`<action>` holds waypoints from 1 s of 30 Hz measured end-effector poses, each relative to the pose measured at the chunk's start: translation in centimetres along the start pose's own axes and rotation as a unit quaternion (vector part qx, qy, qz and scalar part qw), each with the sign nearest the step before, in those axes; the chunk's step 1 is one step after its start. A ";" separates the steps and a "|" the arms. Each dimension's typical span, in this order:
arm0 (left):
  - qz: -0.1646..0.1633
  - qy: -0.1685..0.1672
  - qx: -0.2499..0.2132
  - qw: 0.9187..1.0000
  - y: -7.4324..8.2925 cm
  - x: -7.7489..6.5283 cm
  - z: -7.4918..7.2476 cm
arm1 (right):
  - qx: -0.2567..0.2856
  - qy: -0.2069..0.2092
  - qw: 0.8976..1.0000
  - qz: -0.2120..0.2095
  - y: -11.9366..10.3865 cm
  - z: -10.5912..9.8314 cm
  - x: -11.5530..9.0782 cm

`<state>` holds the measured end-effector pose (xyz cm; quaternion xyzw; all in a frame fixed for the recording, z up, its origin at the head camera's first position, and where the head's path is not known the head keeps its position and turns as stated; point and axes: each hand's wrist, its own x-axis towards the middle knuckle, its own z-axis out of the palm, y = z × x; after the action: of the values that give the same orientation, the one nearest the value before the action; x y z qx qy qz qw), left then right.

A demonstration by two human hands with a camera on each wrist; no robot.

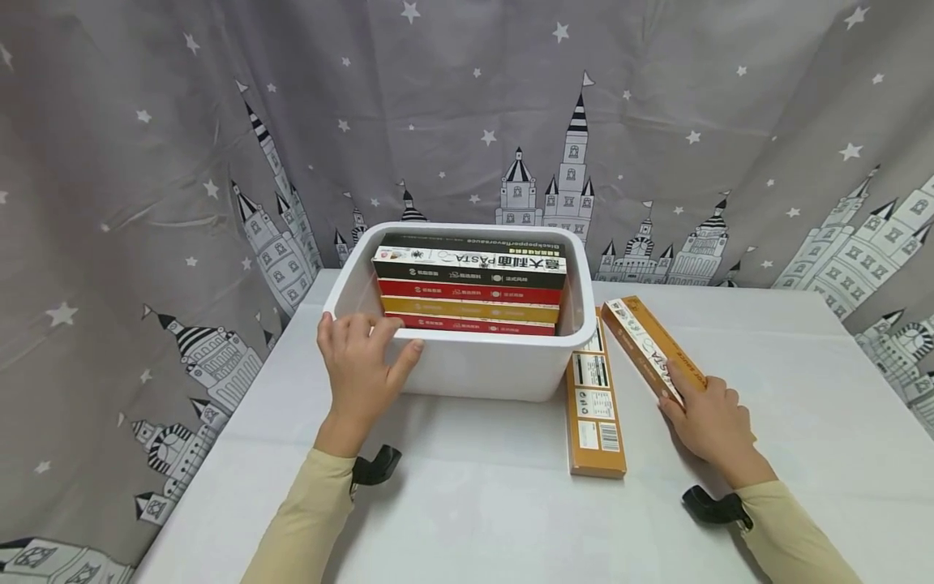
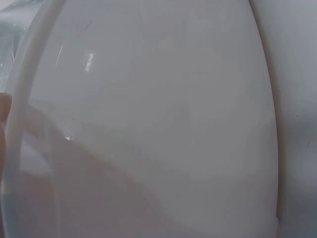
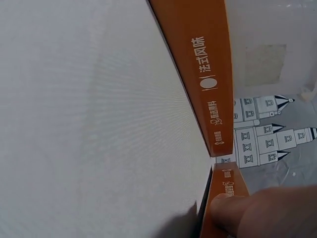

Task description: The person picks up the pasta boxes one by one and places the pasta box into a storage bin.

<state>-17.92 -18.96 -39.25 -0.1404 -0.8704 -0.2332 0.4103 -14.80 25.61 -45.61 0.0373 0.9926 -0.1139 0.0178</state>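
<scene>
My left hand (image 1: 359, 365) holds the front left rim of a white plastic bin (image 1: 467, 369), fingers hooked over the edge and thumb along the outer wall. In the left wrist view the bin's glossy wall (image 2: 163, 99) fills most of the frame. On the right, my right hand (image 1: 711, 422) grips the near end of an orange pasta box (image 1: 645, 345) that lies slanted on the table. In the right wrist view a thumb presses that pasta box's side (image 3: 225, 181). Beside it lies a second orange pasta box (image 1: 597, 414), label panels up, against the bin's right side.
Several pasta boxes stand on their long edges inside the bin, among them a black box (image 1: 467, 276), a red box (image 1: 467, 290) and a yellow box (image 1: 470, 309). The white table (image 1: 467, 487) ends at a grey castle-print curtain (image 1: 438, 105).
</scene>
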 end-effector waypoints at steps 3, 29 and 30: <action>-0.001 -0.003 0.003 1.000 0.1 0.0 0.0 | -0.002 -0.002 1.000 -0.010 0.3 -0.3 -0.1; -0.007 -0.005 0.000 1.000 0.2 0.1 -0.3 | -0.036 0.054 0.979 -0.191 -3.5 -16.5 4.3; -0.007 -0.005 0.000 1.000 0.2 0.2 -0.2 | -0.039 0.057 0.978 -0.199 -4.0 -16.9 4.4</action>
<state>-17.79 -18.91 -38.94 -0.1359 -0.8734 -0.2351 0.4042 -19.91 25.92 -28.44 -0.1556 0.9832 -0.0744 -0.0604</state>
